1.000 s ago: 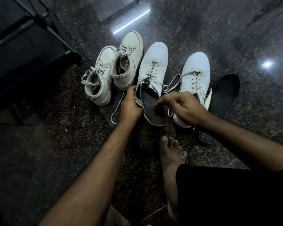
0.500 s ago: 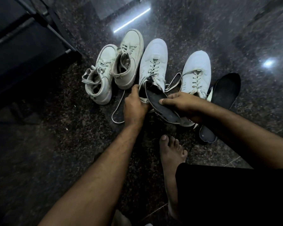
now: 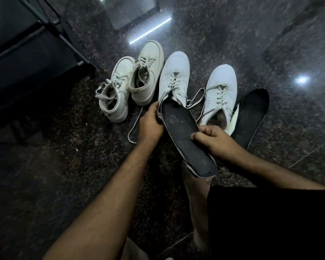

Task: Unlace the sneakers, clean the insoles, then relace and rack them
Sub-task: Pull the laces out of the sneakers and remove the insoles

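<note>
Head view looks down on a dark speckled floor [image 3: 45,184] where four pale sneakers stand in a row. The right hand [image 3: 216,140] grasps a dark insole [image 3: 184,136] at about its middle, thumb on the top face and fingers curled under the edge. The insole slants from the heel opening of the third sneaker [image 3: 174,77] down toward the person, its near end raised over a bare foot [image 3: 195,184]. Its far end lies at that sneaker's collar; whether it is still inside the shoe cannot be told. Pale specks dot its top face. The left hand [image 3: 150,124] is clenched round the heel rim of the same sneaker, thumb up along the collar beside the insole's far end.

The fourth sneaker [image 3: 220,92] stands just to the right, its laces [image 3: 196,99] loose and trailing toward the third. A second dark insole [image 3: 251,117] lies flat on the floor beside it, on its right, touching or nearly touching its side. A loose lace [image 3: 134,128] runs across the floor left of the left hand. Two high-top sneakers stand at the left of the row, the first [image 3: 114,98] with a strap at the ankle, the second [image 3: 148,76] close against it, both laced. A dark rack [image 3: 26,53] fills the upper left corner. Black shorts [image 3: 270,222] cover the lower right.
</note>
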The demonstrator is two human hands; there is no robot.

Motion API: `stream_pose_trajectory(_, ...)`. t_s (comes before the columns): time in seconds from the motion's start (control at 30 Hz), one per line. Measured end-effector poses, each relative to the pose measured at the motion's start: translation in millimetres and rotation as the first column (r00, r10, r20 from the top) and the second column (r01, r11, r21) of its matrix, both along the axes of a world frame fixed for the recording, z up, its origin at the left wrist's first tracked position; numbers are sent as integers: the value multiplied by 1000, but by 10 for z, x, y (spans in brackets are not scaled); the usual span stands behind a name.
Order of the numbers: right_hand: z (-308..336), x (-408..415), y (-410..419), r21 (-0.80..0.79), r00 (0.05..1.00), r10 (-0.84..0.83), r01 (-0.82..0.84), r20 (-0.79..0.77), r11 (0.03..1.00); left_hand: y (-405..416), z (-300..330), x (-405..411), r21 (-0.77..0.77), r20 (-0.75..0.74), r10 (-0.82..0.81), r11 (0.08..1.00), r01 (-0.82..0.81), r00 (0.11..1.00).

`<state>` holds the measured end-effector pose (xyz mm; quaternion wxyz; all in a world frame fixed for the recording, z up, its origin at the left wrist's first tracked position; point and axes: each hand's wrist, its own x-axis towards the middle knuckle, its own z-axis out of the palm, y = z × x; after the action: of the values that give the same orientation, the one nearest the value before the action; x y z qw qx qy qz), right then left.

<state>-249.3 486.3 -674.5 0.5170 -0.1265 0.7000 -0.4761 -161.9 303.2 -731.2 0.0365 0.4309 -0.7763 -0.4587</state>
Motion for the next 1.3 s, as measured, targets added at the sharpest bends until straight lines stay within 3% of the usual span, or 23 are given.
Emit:
stream_pose_trajectory(0.13, 70, 78, 136, -48, 993, 48, -53, -106, 997, 73, -46, 47, 73, -82, 72, 995, -66, 994)
stream_pose_trajectory(0.23, 151, 137, 219, -85, 984, 22, -38, -176, 996, 99, 38, 42, 42, -113, 105, 994, -101, 988)
stream_pose_trajectory(0.4, 32, 77, 294, 38, 881, -130, 165, -455, 986, 151, 289, 14, -41, -141, 151, 987, -158, 978)
stream_pose_trajectory(0.53, -77, 67, 199, 237, 833, 28, 125, -553, 964, 252, 413, 29, -47, -141, 116, 991, -124, 983)
stream_pose_trajectory(0.63, -140, 75, 58, 330, 835, 125, 70, -535, 941, 349, 385, 84, -32, -132, 53, 998, -58, 990)
stream_pose_trajectory(0.73, -220, 91, -54, 385, 813, 223, 2, -538, 923, 419, 335, 152, -114, -122, -60, 992, 45, 991)
stream_pose_trajectory(0.83, -339, 120, -128, 426, 767, 323, -73, -554, 902, 410, 244, 168, -189, -29, -209, 962, 199, 978)
stream_pose_trajectory(0.97, -451, -14, -93, 500, 720, 398, -82, -569, 862, 308, 201, 122, -352, 244, -335, 844, 405, 910)
stream_pose_trajectory(1.1, -470, -307, 76, 563, 628, 436, 5, -644, 826, 150, 237, 101, -406, 378, -276, 809, 426, 884)
stream_pose_trajectory(1.3, -463, -430, 103, 634, 501, 582, -82, -641, 769, 403, 287, 264, -409, 422, -256, 803, 434, 870)
